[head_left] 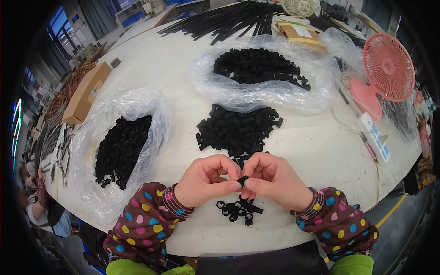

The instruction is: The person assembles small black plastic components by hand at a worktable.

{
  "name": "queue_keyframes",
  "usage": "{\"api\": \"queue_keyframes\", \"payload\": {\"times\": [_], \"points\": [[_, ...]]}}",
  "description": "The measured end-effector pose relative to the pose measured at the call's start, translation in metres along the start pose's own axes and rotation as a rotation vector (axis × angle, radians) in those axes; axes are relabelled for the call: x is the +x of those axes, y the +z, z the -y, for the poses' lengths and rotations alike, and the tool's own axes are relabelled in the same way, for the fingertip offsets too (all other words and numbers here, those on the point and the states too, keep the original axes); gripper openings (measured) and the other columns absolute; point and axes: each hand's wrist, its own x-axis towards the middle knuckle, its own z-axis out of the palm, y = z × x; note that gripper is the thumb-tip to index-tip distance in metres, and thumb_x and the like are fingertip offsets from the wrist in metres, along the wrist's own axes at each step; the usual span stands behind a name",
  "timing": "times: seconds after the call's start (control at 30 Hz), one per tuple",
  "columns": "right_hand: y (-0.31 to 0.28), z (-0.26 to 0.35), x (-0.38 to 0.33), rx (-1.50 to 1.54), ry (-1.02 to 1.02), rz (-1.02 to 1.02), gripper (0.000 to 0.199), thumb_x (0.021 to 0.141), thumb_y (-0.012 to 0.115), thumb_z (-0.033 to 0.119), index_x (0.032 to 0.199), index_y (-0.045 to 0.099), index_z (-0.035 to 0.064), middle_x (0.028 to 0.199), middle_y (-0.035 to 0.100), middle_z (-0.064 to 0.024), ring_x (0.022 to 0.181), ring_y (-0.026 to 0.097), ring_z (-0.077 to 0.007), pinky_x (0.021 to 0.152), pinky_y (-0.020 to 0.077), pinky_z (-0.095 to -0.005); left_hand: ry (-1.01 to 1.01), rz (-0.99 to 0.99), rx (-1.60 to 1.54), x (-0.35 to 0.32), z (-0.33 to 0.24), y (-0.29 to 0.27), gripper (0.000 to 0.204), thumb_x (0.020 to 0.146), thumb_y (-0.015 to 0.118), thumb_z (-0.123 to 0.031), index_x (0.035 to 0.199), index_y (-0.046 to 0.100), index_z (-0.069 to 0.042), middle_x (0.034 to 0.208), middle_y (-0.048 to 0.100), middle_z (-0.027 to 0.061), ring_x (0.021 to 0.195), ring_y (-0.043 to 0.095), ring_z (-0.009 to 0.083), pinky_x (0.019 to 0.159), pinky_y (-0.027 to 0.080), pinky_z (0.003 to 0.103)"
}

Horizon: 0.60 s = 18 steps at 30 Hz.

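Note:
Between the thumbs and fingertips of both hands is a small black piece (243,180), probably a short strip or loop; its exact shape is partly covered. My left hand (206,181) pinches it from one side. From the other side, my right hand (278,182) grips it too, fingers curled. Just below the hands lies a small group of black rings and short pieces (236,210) on the white table (192,238). Beyond my fingertips a loose heap of short black pieces (236,130) spreads over the tabletop.
Two clear plastic bags hold more black pieces: one bag (158,112) at left, another bag (261,97) behind the heap. Long black strips (229,20) lie at the far edge. A pink fan (388,66), a white power strip (373,137) and a cardboard box (86,94) flank them.

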Motion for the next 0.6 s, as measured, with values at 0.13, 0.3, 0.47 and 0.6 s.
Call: {"api": "queue_keyframes", "payload": {"times": [0.13, 0.3, 0.47, 0.6], "points": [[0.004, -0.003, -0.001, -0.245, -0.214, -0.118, 0.012, 0.080, 0.063, 0.007, 0.084, 0.053, 0.0043, 0.078, 0.060, -0.0005, 0.071, 0.061, -0.0073, 0.059, 0.0474, -0.0207, 0.060, -0.160, 0.103, -0.001, -0.002, 0.009, 0.013, 0.082, 0.061, 0.001, 0.089, 0.051, -0.002, 0.091, 0.054, 0.0024, 0.081, 0.053, 0.0060, 0.070, 0.048, 0.021], [0.010, -0.005, -0.002, -0.758, -0.474, -0.223, 0.011, 0.078, 0.065, 0.006, 0.082, 0.055, 0.0043, 0.076, 0.059, 0.0019, 0.069, 0.060, -0.0058, 0.057, 0.0471, -0.0218, 0.088, -0.283, 0.235, -0.004, 0.003, 0.017, 0.014, 0.081, 0.060, -0.001, 0.090, 0.049, -0.003, 0.088, 0.053, 0.0025, 0.083, 0.052, 0.0078, 0.075, 0.045, 0.023], [0.008, -0.006, -0.005, -0.433, -0.252, -0.271, 0.010, 0.081, 0.064, 0.009, 0.083, 0.055, 0.0041, 0.076, 0.061, -0.0012, 0.065, 0.060, -0.0074, 0.054, 0.0466, -0.0209, 0.018, -0.215, 0.074, 0.000, -0.003, 0.013, 0.014, 0.083, 0.060, -0.002, 0.091, 0.049, -0.003, 0.087, 0.054, 0.0009, 0.080, 0.055, 0.0065, 0.074, 0.048, 0.021], [0.007, 0.004, -0.002, -0.097, -0.047, -0.235, 0.011, 0.083, 0.062, 0.011, 0.086, 0.054, 0.0041, 0.077, 0.062, -0.0024, 0.065, 0.060, -0.0071, 0.054, 0.0462, -0.0193, -0.069, -0.170, -0.019, -0.001, -0.001, 0.008, 0.014, 0.084, 0.060, -0.002, 0.093, 0.050, -0.002, 0.091, 0.056, 0.0028, 0.085, 0.060, 0.0099, 0.075, 0.049, 0.022]]}}
